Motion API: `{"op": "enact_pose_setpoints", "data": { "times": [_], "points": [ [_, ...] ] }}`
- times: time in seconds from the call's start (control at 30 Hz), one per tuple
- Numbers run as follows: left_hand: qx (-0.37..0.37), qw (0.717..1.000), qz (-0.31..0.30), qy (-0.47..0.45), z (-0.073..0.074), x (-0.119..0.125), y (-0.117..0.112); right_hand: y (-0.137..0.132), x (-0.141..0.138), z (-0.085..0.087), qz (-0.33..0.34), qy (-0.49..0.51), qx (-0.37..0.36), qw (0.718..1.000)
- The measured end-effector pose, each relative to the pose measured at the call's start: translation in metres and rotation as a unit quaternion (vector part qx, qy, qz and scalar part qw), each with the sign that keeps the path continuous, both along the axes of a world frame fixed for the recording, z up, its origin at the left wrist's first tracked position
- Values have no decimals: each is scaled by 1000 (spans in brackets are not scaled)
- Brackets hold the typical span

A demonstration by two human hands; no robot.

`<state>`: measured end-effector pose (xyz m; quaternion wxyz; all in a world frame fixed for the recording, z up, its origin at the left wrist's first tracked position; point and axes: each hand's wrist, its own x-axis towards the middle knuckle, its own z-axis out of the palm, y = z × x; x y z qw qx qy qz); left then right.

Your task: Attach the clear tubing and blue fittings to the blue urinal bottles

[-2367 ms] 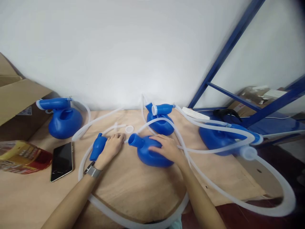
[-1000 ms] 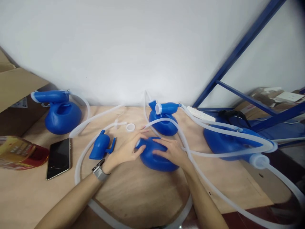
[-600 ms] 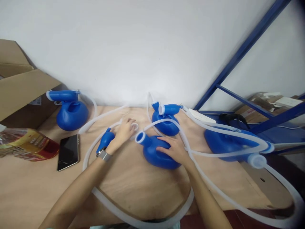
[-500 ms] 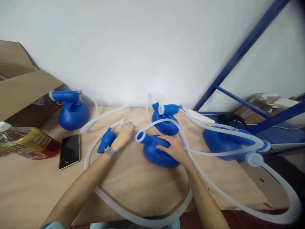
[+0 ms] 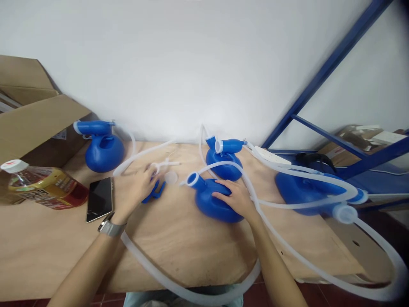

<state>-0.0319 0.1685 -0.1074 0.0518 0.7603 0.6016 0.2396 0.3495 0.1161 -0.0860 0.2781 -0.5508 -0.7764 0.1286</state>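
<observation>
1. The blue jug sits on the bench between the person's arms, its white-rimmed neck open and pointing up and leftward.
2. The right hand lies on top of it, thumb and fingers apart with part of the jug's surface between them; how firmly they grip, I cannot tell.
3. The left hand is blurred over a small blue piece, covering most of it. A white ring shows at its fingertips; whether the fingers are clamped on it, I cannot tell.
4. Near that hand lie a translucent disc and a thin white tube.
5. A pale hose loops along the front edge.
6. Behind stands a second jug, with another, the right-hand jug, to its right.
7. Further left are a black phone, a drink bottle, the left-hand jug and a cardboard box.
</observation>
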Motion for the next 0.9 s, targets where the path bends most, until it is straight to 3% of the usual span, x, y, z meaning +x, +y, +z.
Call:
{"op": "enact_pose_setpoints", "data": {
  "times": [0.17,0.23,0.3,0.4,0.47,0.57,0.63,0.73,0.83,0.9],
  "points": [
    [-34,991,69,109,-21,11,-47,1,0,1,0,-6,12,1000],
    [-37,987,77,133,-22,17,-55,3,1,-1,-7,-3,35,999],
    [-43,991,89,90,-13,16,-54,6,2,0,-11,19,66,998],
    [10,998,40,-37,20,7,-49,6,-3,14,-6,66,119,991],
    [58,990,-95,-83,54,5,-51,5,-13,32,37,94,129,986],
    [37,941,-331,-59,103,23,-63,6,-33,64,175,154,52,971],
    [88,921,-370,-83,124,46,-70,10,-42,82,289,208,-35,934],
    [199,918,-258,-227,131,86,-68,16,-42,98,343,292,-97,888],
    [253,868,-116,-410,124,115,-52,17,-32,104,279,335,-67,897],
    [261,850,-64,-453,120,124,-40,18,-24,104,244,338,-52,908]
  ]
}}
